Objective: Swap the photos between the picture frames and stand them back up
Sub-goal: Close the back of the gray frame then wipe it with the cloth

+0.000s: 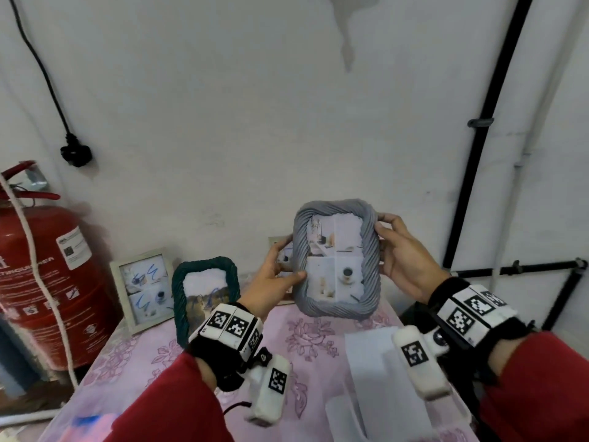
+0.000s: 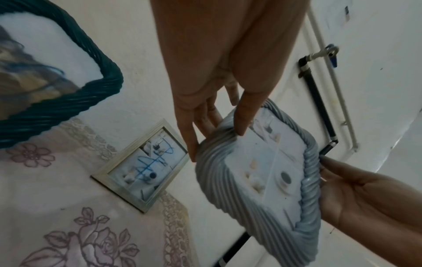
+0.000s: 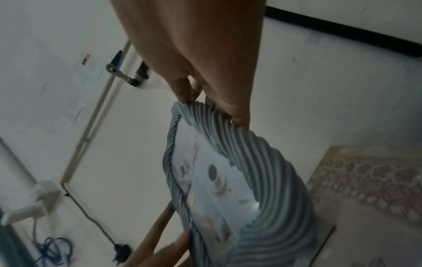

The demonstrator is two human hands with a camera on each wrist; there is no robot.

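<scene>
I hold a grey rope-pattern frame (image 1: 338, 260) upright in the air above the table, its four-part photo (image 1: 334, 266) facing me. My left hand (image 1: 274, 272) grips its left edge, thumb on the front. My right hand (image 1: 401, 250) grips its right edge. The same grey frame (image 2: 258, 180) shows in the left wrist view and fills the right wrist view (image 3: 239, 180). A dark green rope frame (image 1: 204, 291) stands on the table left of my left wrist. A pale wooden frame (image 1: 143, 288) with a blue-scribbled photo stands further left. Another pale frame (image 2: 141, 166) stands behind the grey one.
The table carries a pink floral cloth (image 1: 312, 339). White sheets of paper (image 1: 376, 371) lie on it at the right. A red fire extinguisher (image 1: 41, 275) stands left of the table. A white wall with a black pipe (image 1: 478, 148) is behind.
</scene>
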